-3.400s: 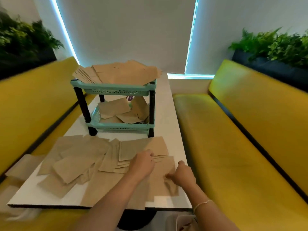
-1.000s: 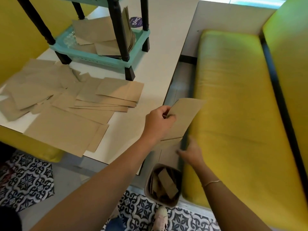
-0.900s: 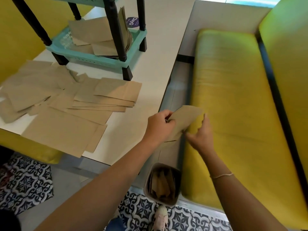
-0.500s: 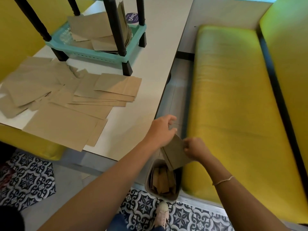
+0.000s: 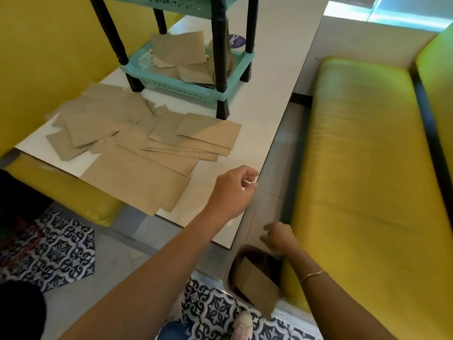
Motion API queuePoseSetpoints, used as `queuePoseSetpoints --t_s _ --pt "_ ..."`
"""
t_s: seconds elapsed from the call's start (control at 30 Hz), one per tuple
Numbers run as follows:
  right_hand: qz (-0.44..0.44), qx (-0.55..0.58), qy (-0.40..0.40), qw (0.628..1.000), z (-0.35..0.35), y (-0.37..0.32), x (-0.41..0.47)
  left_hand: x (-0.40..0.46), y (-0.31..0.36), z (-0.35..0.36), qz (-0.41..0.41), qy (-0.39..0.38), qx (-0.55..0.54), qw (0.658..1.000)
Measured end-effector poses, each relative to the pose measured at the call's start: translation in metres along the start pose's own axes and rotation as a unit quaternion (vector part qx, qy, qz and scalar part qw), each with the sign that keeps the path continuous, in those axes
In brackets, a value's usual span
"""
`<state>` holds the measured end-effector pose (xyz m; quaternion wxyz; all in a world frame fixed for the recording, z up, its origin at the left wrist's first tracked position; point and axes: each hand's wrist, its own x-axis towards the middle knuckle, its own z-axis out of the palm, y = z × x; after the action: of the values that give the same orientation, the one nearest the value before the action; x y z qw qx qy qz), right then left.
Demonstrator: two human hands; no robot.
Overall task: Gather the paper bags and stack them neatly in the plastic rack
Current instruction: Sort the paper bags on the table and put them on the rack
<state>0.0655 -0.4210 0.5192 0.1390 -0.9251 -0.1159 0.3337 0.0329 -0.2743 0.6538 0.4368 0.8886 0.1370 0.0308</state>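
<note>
We see both hands empty. The left hand [image 5: 232, 192] hovers over the near right edge of the white surface [image 5: 264, 99], its fingers loosely curled and holding nothing. The right hand [image 5: 279, 238] hangs lower, in the gap between the surface and the yellow bench seat [image 5: 367, 168], just above a small bin [image 5: 229, 273] on the floor; its fingers are relaxed and slightly blurred. A brown paper bag [image 5: 257, 285] leans out of the bin.

Loose paper bags [image 5: 147, 153] lie scattered and overlapping across the near left part of the surface. Behind them stands the teal plastic rack [image 5: 186, 87] on black legs, with a few more bags [image 5: 181, 52] on its bottom shelf.
</note>
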Motion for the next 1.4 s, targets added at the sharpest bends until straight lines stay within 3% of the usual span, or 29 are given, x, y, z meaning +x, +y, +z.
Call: queuePoseSetpoints --t_s 0.13,0.23,0.3,0.43,0.67,0.8,1.1,1.27,1.4 --pt "0.011 0.104 0.146 0.984 -0.058 -0.041 -0.003 0.006 -0.009 -0.030 -0.003 0.029 0.002 1.000" --pt "0.008 0.182 0.291 0.939 -0.103 -0.082 -0.019 0.018 -0.021 -0.057 -0.007 0.052 0.018 0.998" --pt "-0.021 0.215 0.332 0.918 -0.122 -0.113 -0.027 0.027 -0.034 -0.075 -0.024 0.064 0.041 0.997" --pt "-0.009 0.203 0.277 0.939 -0.135 -0.171 -0.011 0.046 -0.070 -0.107 -0.078 0.044 0.109 0.990" --pt "0.111 0.223 0.217 0.944 -0.125 -0.225 0.047 0.073 -0.108 -0.144 -0.072 0.016 0.185 0.980" --pt "0.140 0.284 0.216 0.924 -0.126 -0.235 0.060 0.080 -0.120 -0.153 -0.054 0.002 0.198 0.979" --pt "0.143 0.302 0.209 0.919 -0.122 -0.215 0.042 0.099 -0.116 -0.163 -0.140 0.067 0.214 0.965" --pt "0.063 0.376 0.241 0.893 -0.141 -0.188 0.015 0.103 -0.096 -0.149 -0.128 0.102 0.173 0.971" --pt "0.006 0.493 0.205 0.846 -0.163 -0.151 -0.017 0.100 -0.070 -0.139 -0.143 0.093 0.006 0.985"
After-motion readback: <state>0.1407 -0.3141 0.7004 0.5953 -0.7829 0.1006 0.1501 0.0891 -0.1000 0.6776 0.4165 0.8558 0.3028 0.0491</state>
